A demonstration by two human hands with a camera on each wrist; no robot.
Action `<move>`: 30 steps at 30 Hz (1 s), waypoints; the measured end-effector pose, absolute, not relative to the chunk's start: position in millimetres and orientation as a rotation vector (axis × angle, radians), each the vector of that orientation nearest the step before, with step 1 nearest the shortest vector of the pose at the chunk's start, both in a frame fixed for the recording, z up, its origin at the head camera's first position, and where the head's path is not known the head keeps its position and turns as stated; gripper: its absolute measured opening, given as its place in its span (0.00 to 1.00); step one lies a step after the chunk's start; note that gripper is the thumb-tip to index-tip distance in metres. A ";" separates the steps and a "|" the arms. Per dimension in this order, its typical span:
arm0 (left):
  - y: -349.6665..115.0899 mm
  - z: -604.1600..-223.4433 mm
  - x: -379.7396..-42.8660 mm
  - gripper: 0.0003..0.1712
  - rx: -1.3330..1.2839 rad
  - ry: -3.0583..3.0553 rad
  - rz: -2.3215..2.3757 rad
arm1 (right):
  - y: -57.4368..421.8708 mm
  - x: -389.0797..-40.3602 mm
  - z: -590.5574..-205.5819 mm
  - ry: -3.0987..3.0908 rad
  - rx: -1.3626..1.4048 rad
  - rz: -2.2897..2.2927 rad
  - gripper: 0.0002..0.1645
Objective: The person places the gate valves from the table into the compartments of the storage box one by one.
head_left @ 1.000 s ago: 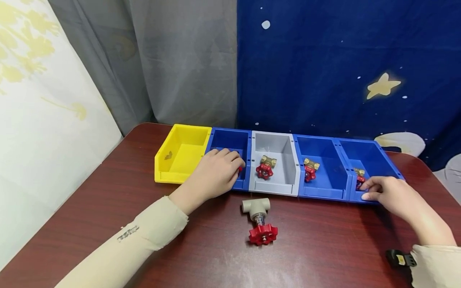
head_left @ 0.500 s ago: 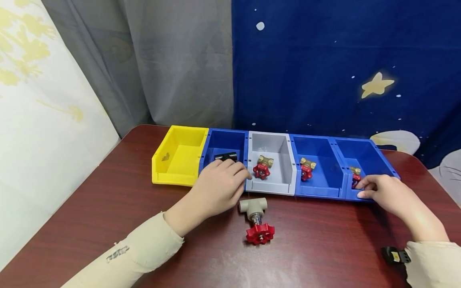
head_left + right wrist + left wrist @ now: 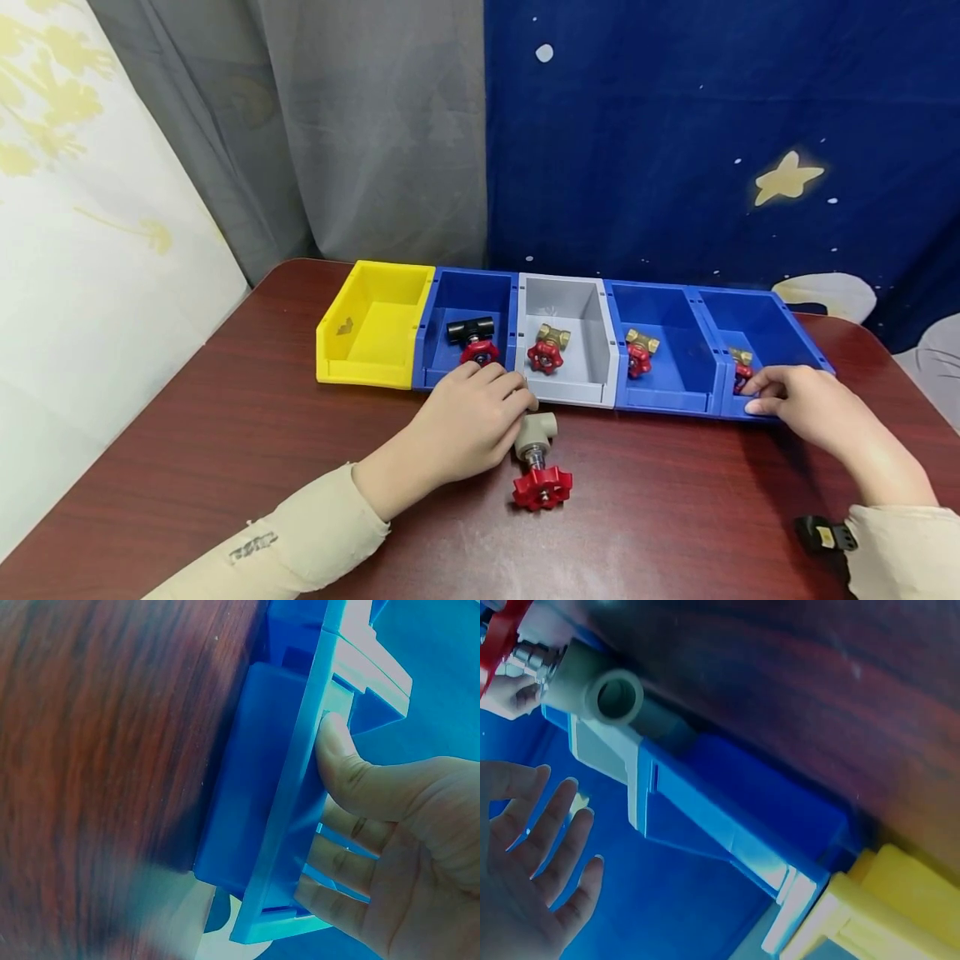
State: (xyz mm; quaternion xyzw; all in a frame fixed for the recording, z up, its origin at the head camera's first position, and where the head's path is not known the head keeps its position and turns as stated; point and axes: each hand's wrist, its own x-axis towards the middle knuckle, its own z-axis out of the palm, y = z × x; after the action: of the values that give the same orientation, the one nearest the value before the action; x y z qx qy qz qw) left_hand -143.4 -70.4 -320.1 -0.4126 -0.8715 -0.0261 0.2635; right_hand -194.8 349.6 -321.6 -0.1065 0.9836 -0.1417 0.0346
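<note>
A beige plastic stop valve (image 3: 534, 435) with a red handwheel lies on the table before the bins. My left hand (image 3: 474, 423) is beside it, fingertips overlapping its left end in the head view. Seen from the left wrist, that hand's fingers (image 3: 562, 847) are loosely spread and hold nothing. Far right, my right hand (image 3: 813, 408) grips the front lip of the end blue bin (image 3: 259, 787), thumb on the rim and fingers reaching inside. Those fingers are close to a small brass valve (image 3: 741, 357) with a red wheel, partly hidden by the hand.
The joined row also has a yellow bin (image 3: 367, 372), a blue bin holding a black valve (image 3: 470, 329), a grey bin with a brass valve (image 3: 555, 335), and another blue bin with a brass valve (image 3: 642, 342). A black strap device (image 3: 823, 533) is at the right sleeve.
My left hand has come out of the blue bin with the black valve, moving toward me and right to the beige valve. The black valve shows again; my right hand stays at the end bin.
</note>
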 end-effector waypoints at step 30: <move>-51.8 -331.1 -130.2 0.20 -1.133 -2.647 -0.096 | 347.4 -190.7 -319.6 3.024 -0.295 -0.464 0.13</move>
State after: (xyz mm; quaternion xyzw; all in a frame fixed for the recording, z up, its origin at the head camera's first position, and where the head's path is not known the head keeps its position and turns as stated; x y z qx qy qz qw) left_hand -130.2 -51.8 -331.1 -0.3899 -0.9110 -0.0329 0.1299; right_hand -190.7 347.4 -319.6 -0.0959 0.9833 -0.1507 0.0339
